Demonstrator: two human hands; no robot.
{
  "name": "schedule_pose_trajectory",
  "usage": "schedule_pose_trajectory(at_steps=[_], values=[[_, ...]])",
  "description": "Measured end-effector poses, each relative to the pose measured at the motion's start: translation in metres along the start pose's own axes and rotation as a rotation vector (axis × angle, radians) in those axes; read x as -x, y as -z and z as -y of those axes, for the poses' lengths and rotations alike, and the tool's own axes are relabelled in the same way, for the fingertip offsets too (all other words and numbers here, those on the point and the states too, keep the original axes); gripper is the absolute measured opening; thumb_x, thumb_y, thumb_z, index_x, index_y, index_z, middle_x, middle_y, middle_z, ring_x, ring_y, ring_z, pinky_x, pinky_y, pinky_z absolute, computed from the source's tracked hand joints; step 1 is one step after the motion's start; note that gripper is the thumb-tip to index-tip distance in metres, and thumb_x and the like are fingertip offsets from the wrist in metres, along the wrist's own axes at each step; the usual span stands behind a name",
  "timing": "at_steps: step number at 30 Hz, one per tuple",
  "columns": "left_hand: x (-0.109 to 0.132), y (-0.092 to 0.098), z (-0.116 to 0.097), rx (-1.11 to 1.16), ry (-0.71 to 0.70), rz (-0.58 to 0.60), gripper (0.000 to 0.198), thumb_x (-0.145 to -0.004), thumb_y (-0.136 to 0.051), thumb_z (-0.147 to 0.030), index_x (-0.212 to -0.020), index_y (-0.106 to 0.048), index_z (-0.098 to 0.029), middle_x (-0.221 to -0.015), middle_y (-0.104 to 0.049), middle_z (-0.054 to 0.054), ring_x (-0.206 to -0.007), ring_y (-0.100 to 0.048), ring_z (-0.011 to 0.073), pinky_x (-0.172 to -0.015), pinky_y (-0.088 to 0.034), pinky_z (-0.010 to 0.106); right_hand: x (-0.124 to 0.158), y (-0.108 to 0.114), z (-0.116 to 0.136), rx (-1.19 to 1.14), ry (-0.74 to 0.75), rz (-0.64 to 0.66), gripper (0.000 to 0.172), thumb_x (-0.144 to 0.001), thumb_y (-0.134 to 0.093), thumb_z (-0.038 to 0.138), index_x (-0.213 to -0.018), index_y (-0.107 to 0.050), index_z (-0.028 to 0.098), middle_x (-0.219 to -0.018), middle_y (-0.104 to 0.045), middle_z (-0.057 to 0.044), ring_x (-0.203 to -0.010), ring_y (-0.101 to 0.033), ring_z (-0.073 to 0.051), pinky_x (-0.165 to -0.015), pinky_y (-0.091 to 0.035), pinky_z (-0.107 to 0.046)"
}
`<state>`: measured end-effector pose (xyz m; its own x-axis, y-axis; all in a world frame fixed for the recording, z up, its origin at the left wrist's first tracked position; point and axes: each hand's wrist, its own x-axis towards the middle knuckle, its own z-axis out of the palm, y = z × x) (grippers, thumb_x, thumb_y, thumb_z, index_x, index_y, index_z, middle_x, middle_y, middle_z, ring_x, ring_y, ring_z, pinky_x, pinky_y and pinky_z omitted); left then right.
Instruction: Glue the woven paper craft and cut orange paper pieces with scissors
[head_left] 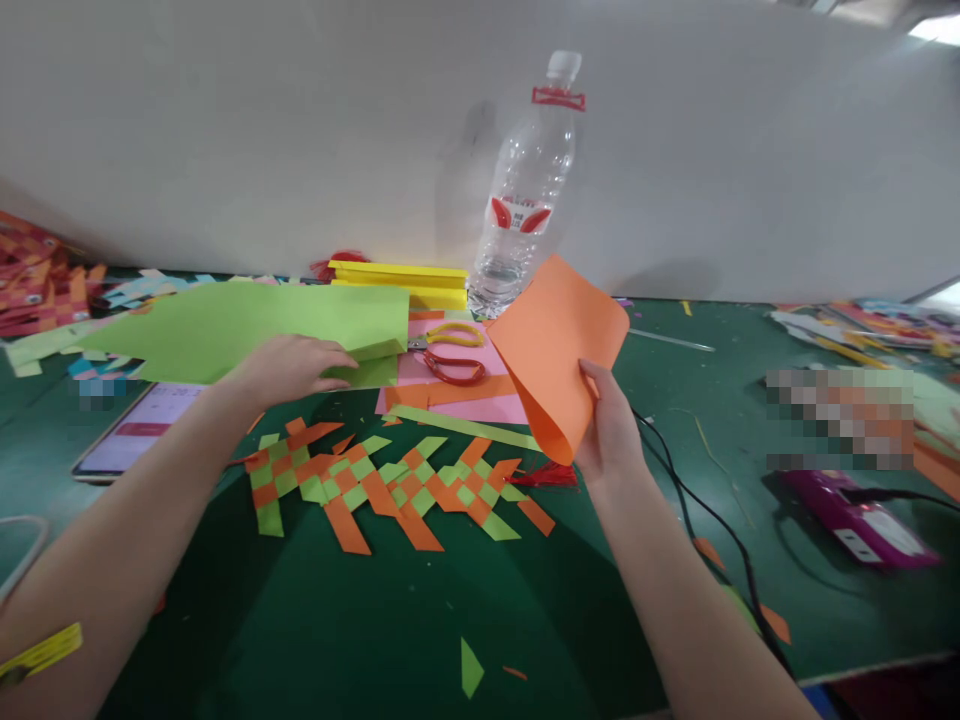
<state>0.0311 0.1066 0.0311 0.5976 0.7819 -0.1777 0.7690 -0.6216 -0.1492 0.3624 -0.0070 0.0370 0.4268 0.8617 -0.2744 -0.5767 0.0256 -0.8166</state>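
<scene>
An orange sheet (pixel 566 335) is held, curled, between thumb and fingers of the right grip (pixel 611 425). At a green sheet's (pixel 247 320) edge, the left grip (pixel 296 367) is loosely curled; whether paper is pinched cannot be told. Between the grips, woven strips (pixel 345 482) are laid on the worktop (pixel 337 630).

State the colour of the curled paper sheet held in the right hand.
Plain orange paper sheet; shows best in the head view.

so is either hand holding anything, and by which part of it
The right hand holds the orange paper by its lower right edge. The left hand is at the green sheet; whether it grips that cannot be told.
</scene>
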Motion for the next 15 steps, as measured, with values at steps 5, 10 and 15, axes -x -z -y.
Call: schedule_pose_trajectory(at_steps=[5,10,15], values=[[-0.001,-0.001,-0.002,-0.019,0.009,0.004,0.034,-0.093,-0.048,-0.038,-0.121,-0.063,-0.027,-0.123,-0.066,0.005,-0.102,-0.063,0.0275,-0.082,-0.045,0.034,-0.002,0.003,-0.001,0.033,0.026,0.020,0.034,-0.069,-0.069,0.030,-0.100,-0.064,0.019,-0.104,-0.072,-0.008,-0.108,-0.064,-0.028,-0.081,-0.061,-0.037],[0.002,0.006,-0.010,-0.056,0.031,0.018,0.044,-0.091,-0.047,-0.027,-0.135,-0.052,-0.028,-0.124,-0.064,0.005,-0.102,-0.063,0.0284,-0.079,-0.047,0.036,-0.002,0.004,-0.001,0.032,0.024,0.041,0.032,-0.069,-0.069,0.030,-0.099,-0.063,0.019,-0.106,-0.071,-0.009,-0.109,-0.064,-0.029,-0.080,-0.061,-0.037],[0.005,0.016,-0.015,-0.018,0.036,0.037,0.055,-0.085,-0.043,-0.012,-0.138,-0.049,-0.027,-0.125,-0.064,0.006,-0.108,-0.061,0.0277,-0.081,-0.047,0.034,-0.001,0.003,0.000,0.022,0.009,0.016,0.032,-0.070,-0.068,0.030,-0.099,-0.064,0.019,-0.105,-0.072,-0.008,-0.109,-0.064,-0.029,-0.081,-0.061,-0.038]])
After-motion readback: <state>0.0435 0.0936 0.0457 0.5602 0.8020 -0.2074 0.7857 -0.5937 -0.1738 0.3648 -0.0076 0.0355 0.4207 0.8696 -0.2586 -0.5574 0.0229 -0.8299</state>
